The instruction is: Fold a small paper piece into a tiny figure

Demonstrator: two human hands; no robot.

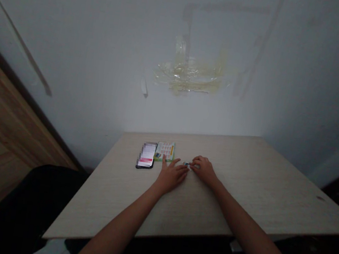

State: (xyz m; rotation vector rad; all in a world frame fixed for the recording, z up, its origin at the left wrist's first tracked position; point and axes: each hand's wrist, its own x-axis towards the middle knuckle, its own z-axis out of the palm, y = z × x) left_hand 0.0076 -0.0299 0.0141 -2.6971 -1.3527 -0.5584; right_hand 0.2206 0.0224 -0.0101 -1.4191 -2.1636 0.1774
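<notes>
Bare forearms [117, 231] reach out front — left hand [170, 176] and right hand [203, 170] rest on the pale wood-grain table [243, 188], fingers closing around a tiny blue-and-white piece [186, 163] between them. Can't tell if it's actually pinched — looks light and fiddly, so edges only.

Yellowed tape [189, 77] marks the white wall [106, 38] behind a pale wooden table [274, 192].

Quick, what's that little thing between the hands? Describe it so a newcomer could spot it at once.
On the pale wood-grain desk, find the phone and the printed card lying side by side. To their right, the left hand and right hand nearly meet; between their fingertips sits a tiny blue-and-white item, much smaller than phone or card.
</notes>
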